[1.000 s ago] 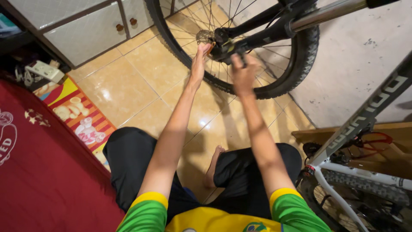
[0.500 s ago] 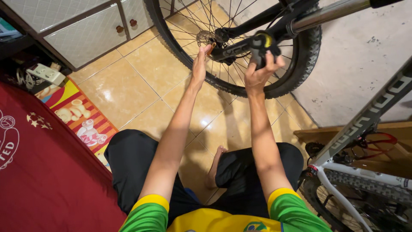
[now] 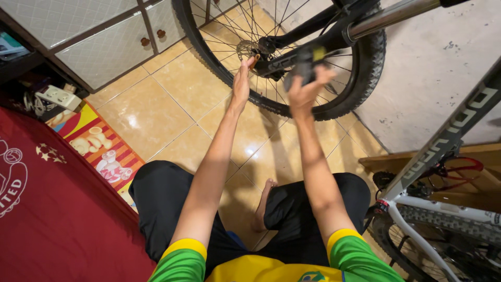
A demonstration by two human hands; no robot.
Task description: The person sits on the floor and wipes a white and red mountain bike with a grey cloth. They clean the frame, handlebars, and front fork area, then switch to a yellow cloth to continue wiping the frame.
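Observation:
A bicycle front wheel point(image 3: 365, 78) with a knobby black tyre stands ahead of me, held in a black fork point(image 3: 313, 26). My left hand point(image 3: 241, 83) reaches up to the wheel hub point(image 3: 249, 51), its fingertips pinched on the axle end, where a small orange part shows. My right hand point(image 3: 305, 91) is closed around a black tool with a yellow mark point(image 3: 307, 61), held in front of the spokes just right of the hub and blurred by motion. I sit cross-legged on the tiled floor in black shorts.
A white bicycle frame point(image 3: 443, 151) and a second knobby wheel point(image 3: 443, 224) stand at my right. A red cloth point(image 3: 47, 209) and a colourful mat point(image 3: 99, 149) lie at my left. Cabinet doors point(image 3: 104, 52) and a white power strip point(image 3: 60, 96) are at the far left.
My right hand came off the fork near the hub holding the black tool, swung right, then drifted slightly back left. My left hand stayed at the hub.

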